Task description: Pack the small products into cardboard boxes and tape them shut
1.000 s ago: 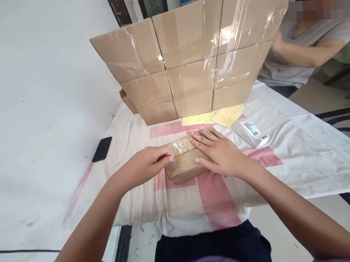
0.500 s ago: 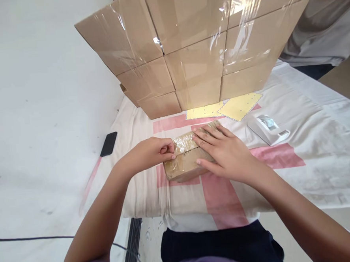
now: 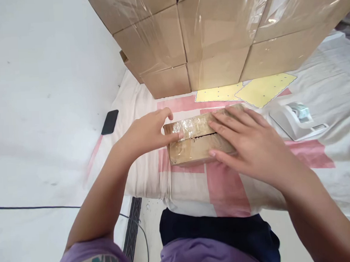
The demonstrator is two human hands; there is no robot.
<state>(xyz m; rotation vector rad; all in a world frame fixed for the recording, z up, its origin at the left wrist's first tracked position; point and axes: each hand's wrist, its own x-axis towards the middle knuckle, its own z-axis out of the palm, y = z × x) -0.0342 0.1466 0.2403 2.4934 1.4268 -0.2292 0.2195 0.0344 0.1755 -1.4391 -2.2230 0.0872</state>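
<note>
A small brown cardboard box (image 3: 188, 150) lies on the cloth in front of me, with shiny clear tape (image 3: 189, 127) along its top. A dark slit runs lengthwise beside the tape. Flat across the box's right part rests my right hand (image 3: 246, 138), fingers stretched out and thumb towards the near side. At the left end is my left hand (image 3: 151, 132), open, its thumb touching the taped top and its index finger raised apart. Its other fingers are mostly hidden.
A tall stack of taped cardboard boxes (image 3: 218, 65) stands behind. Two yellow dotted sheets (image 3: 264, 90) lie at its foot. At right sits a white tape dispenser (image 3: 299, 119); at left, a black phone (image 3: 110, 122) near the white wall (image 3: 42, 95). A cable (image 3: 34, 207) runs low at left.
My left hand's pinched fingers have spread apart, with the thumb now on the tape. My right hand stays flat on the box. The view has shifted, and the person at the back right has mostly left it.
</note>
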